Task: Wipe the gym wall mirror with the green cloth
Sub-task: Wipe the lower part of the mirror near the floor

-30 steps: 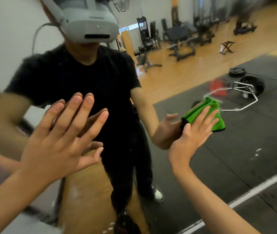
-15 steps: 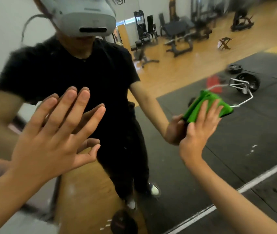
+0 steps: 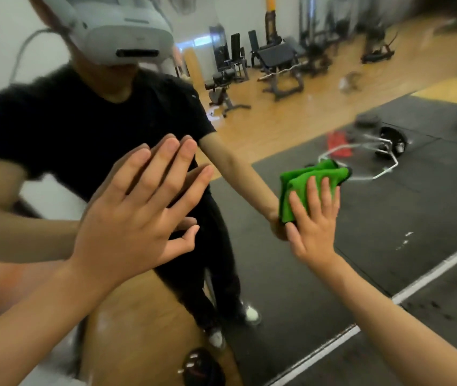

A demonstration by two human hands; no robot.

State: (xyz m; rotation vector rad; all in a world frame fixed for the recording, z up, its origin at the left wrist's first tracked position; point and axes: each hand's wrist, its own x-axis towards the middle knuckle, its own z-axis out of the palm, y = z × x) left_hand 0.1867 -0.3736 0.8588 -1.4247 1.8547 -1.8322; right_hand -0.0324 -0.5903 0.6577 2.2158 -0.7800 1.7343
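Folded green microfibre cloth (image 3: pixel 311 174) lies flat against the large gym wall mirror (image 3: pixel 388 274), pinned under the right hand (image 3: pixel 312 224), fingers straight; left hand (image 3: pixel 132 215) flat on the glass, fingers wide, holding nothing; cloth judged light, soft, apt to bunch or slip, best pressed across its middle; its lower part hidden under the palm; mirror edges cut off; smears unreadable through blur.

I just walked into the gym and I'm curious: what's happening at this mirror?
A person is wiping the mirror. Their right hand presses a folded green cloth against the glass with straight fingers. The left hand is open with its fingers spread. It holds nothing and seems to lean flat on the glass. The wipe is under way. How much of the glass is already clean cannot be told.
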